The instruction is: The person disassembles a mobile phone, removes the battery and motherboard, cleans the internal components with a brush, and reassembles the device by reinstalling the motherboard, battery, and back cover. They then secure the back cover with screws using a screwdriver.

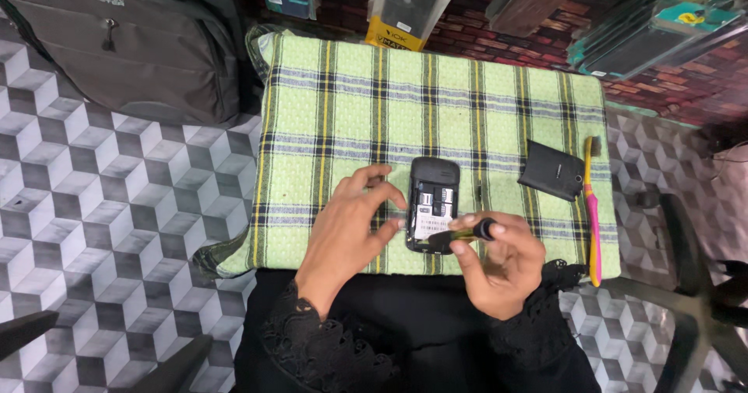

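Head view: black phone [431, 204] back open, innards exposed

My opened phone [432, 204] looked like glossy black plastic and lay on a coarse woven green plaid cloth [351, 105]. Near the cloth's right edge lay a matt black back cover [552, 170] and a smooth plastic toothbrush [593, 214].

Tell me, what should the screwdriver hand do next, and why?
Probably press the screwdriver tip down into a screw. The right hand holds it against the open phone back, and the left hand steadies the phone.
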